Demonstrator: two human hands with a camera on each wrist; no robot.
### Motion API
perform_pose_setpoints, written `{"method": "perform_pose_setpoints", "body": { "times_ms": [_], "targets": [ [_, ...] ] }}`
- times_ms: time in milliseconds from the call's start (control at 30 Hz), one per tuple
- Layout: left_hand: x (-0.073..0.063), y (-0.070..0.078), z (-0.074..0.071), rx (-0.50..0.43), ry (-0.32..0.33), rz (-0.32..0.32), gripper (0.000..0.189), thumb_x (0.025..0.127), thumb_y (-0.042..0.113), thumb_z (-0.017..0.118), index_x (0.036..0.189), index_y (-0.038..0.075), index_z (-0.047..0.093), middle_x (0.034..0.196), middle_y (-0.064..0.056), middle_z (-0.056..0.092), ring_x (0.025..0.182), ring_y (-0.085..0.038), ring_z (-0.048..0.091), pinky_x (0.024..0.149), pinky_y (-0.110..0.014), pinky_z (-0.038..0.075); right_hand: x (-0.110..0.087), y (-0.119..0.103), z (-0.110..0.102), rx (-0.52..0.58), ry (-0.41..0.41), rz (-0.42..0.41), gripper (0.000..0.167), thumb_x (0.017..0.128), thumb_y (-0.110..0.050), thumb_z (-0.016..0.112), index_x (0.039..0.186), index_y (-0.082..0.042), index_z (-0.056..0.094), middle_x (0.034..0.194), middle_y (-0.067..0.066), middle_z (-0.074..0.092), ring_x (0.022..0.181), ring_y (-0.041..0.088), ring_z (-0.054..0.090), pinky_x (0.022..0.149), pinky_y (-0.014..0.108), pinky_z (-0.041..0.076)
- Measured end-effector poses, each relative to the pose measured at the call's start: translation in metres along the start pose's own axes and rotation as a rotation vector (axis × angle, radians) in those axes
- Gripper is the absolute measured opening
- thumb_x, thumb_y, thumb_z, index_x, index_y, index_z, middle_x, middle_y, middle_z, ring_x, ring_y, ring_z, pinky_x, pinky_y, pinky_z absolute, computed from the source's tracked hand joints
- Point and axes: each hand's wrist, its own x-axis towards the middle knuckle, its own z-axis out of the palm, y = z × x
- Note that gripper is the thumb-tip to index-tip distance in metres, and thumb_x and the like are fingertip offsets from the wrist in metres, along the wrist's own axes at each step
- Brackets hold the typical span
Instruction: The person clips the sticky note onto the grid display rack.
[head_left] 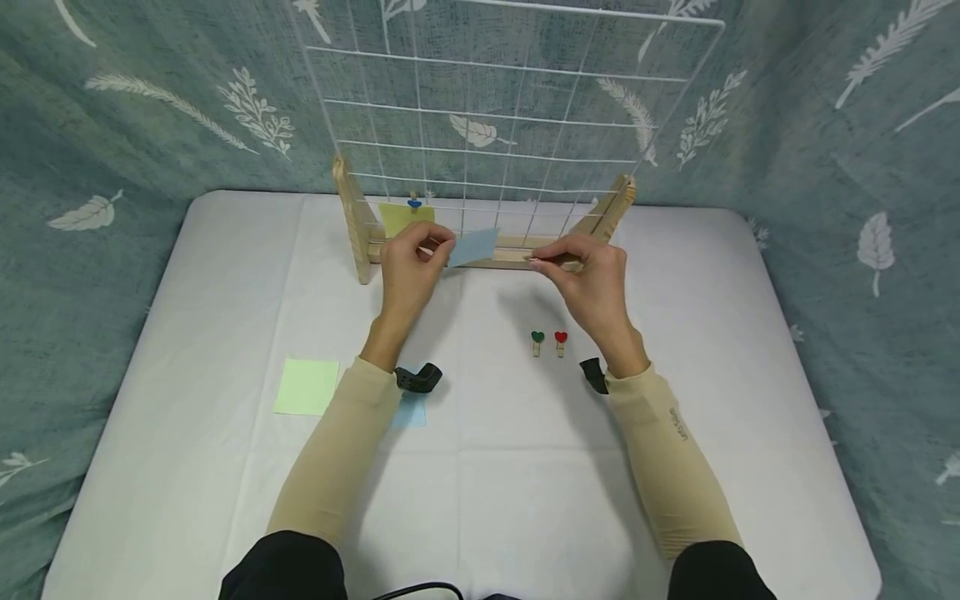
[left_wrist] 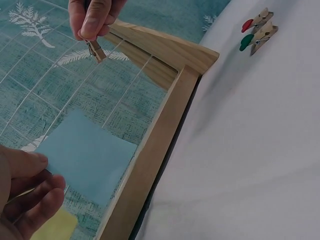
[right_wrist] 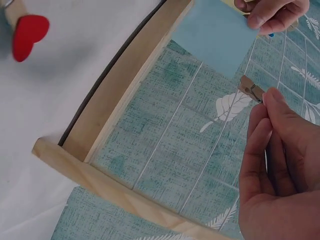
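Note:
My left hand [head_left: 411,265] pinches a blue paper square [head_left: 474,247] by one edge, in front of the lower part of a white wire grid [head_left: 517,157]. In the right wrist view, a small wooden clothespin [right_wrist: 250,88] sits between the thumb and fingers of my right hand [right_wrist: 285,155], a short gap from the blue paper. Left of that paper, a yellow paper square [head_left: 405,217] hangs on the grid under a clothespin with a blue heart [head_left: 414,202]. A green-heart clothespin [head_left: 537,342] and a red-heart clothespin [head_left: 560,342] lie side by side on the table.
A wooden stand [head_left: 348,218] with angled feet supports the grid at the table's back. On the white tablecloth [head_left: 495,483] lie a light green paper square [head_left: 306,387] and another blue paper [head_left: 410,411], partly hidden by the left wrist. Leaf-patterned curtain [head_left: 795,125] surrounds the table.

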Motion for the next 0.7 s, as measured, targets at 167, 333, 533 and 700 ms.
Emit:
{"method": "perform_pose_setpoints", "body": {
  "times_ms": [167, 333, 533, 700],
  "targets": [
    [0.004, 0.001, 0.002, -0.017, 0.02, 0.012, 0.003, 0.093, 0.005, 0.079, 0.096, 0.006, 0.079, 0.095, -0.01, 0.077, 0.079, -0.021, 0.073, 0.067, -0.018, 0.052, 0.005, -0.002, 0.006, 0.004, 0.019, -0.016, 0.009, 0.084, -0.006, 0.088, 0.091, -0.006, 0.083, 0.094, 0.008, 0.081, 0.081, 0.021, 0.077, 0.077, 0.023, 0.059],
    [0.009, 0.003, 0.006, -0.013, 0.03, 0.031, 0.005, 0.093, 0.003, 0.079, 0.093, 0.008, 0.079, 0.093, -0.01, 0.077, 0.078, -0.022, 0.073, 0.067, -0.02, 0.053, 0.007, -0.004, 0.012, 0.016, 0.037, -0.015, 0.009, 0.084, -0.005, 0.088, 0.09, -0.005, 0.083, 0.094, 0.009, 0.081, 0.08, 0.022, 0.076, 0.076, 0.023, 0.058],
    [0.013, 0.004, 0.011, 0.019, 0.04, 0.041, 0.003, 0.092, 0.003, 0.079, 0.093, 0.007, 0.079, 0.094, -0.009, 0.077, 0.078, -0.02, 0.073, 0.067, -0.022, 0.053, 0.012, -0.006, 0.016, 0.012, 0.042, -0.042, 0.009, 0.085, -0.005, 0.087, 0.092, -0.004, 0.082, 0.093, 0.009, 0.08, 0.08, 0.024, 0.076, 0.076, 0.028, 0.058],
    [0.015, 0.005, 0.012, 0.028, 0.056, 0.039, 0.006, 0.093, 0.004, 0.078, 0.093, 0.009, 0.079, 0.094, -0.009, 0.077, 0.078, -0.021, 0.073, 0.067, -0.025, 0.054, 0.018, -0.006, 0.021, -0.003, 0.056, -0.057, 0.009, 0.084, -0.005, 0.088, 0.091, -0.004, 0.082, 0.093, 0.009, 0.08, 0.08, 0.023, 0.076, 0.077, 0.025, 0.059]
  ]
}}
